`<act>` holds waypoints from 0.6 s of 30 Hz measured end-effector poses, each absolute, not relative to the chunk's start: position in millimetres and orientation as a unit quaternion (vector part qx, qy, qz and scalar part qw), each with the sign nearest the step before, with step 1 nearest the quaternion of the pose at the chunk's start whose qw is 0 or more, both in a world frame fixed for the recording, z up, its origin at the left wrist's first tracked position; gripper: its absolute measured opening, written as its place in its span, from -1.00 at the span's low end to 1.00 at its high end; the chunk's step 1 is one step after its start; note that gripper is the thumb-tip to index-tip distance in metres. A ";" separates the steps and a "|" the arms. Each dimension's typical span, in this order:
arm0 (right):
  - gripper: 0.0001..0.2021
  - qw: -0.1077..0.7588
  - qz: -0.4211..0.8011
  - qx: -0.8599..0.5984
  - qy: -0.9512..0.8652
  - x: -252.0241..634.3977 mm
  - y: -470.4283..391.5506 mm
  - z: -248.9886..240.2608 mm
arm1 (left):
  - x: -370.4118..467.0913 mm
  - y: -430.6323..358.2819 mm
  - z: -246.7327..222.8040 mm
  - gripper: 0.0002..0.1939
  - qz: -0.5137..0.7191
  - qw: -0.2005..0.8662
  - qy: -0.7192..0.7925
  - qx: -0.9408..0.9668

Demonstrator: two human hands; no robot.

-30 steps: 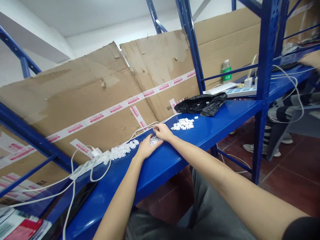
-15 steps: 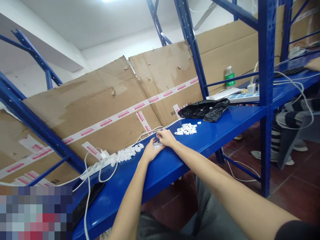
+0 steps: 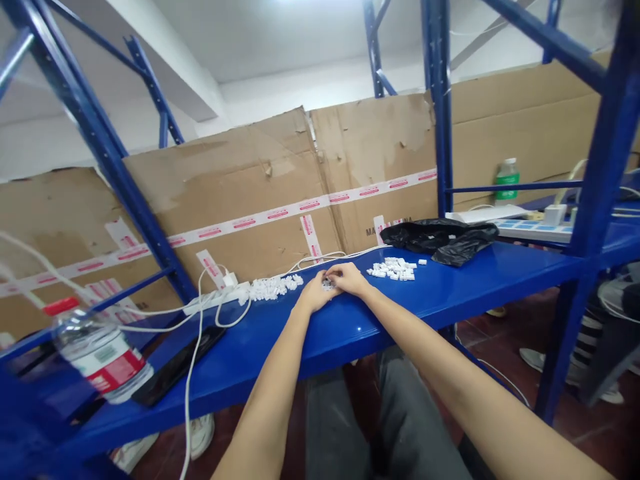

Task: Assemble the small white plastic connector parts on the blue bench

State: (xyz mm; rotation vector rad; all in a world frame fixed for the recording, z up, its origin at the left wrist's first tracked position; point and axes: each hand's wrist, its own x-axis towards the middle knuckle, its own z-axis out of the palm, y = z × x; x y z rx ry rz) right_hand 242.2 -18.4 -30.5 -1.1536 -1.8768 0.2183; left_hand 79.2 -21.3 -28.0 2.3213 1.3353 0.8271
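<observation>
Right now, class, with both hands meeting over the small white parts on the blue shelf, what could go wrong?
The small white parts under the left hand and right hand lie loose on the blue shelf and could scatter or slide off its edge. A forearm might also snag the white cable hanging over the front.

My hands (image 3: 334, 285) together on the shelf (image 3: 450, 300), one pile of small parts (image 3: 273, 288) left, another pile (image 3: 393, 268) right, bag (image 3: 440, 237) beyond, bottle (image 3: 100, 357) far left
</observation>
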 end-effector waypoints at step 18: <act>-0.70 0.536 0.008 -0.570 -0.622 262.6 0.5 -33.9 | 90.7 -27.8 -21.5 0.09 0.193 0.069 0.530 0.823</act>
